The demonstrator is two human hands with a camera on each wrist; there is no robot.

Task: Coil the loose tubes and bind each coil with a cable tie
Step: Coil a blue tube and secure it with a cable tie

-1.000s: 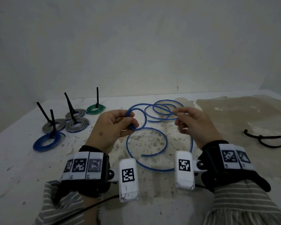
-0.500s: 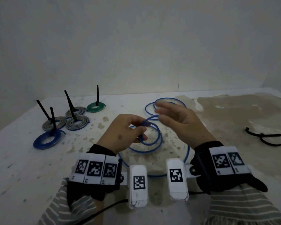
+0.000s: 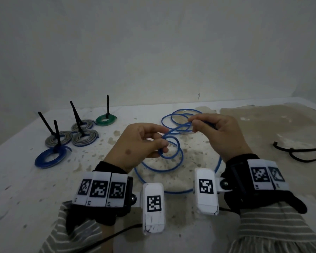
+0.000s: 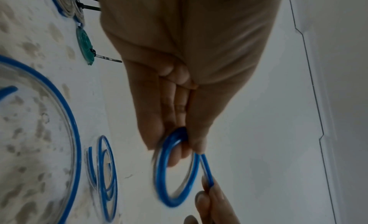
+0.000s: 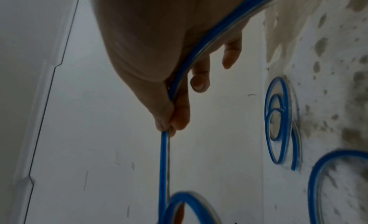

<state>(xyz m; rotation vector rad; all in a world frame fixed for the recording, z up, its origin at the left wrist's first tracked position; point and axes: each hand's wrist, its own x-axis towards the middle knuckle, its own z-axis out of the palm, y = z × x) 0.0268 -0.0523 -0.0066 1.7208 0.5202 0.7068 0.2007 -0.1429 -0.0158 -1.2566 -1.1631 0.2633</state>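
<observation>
Blue tube [image 4: 175, 172] coil pinched in left hand [image 4: 189, 70]

Bare workshop-type work area — a stained, paint-flecked white tabletop [image 3: 171, 234] set against a plain unfinished wall [image 3: 153, 52], carrying bound tube coils [image 3: 84, 137] and spare black cable ties [image 3: 299, 153].
</observation>
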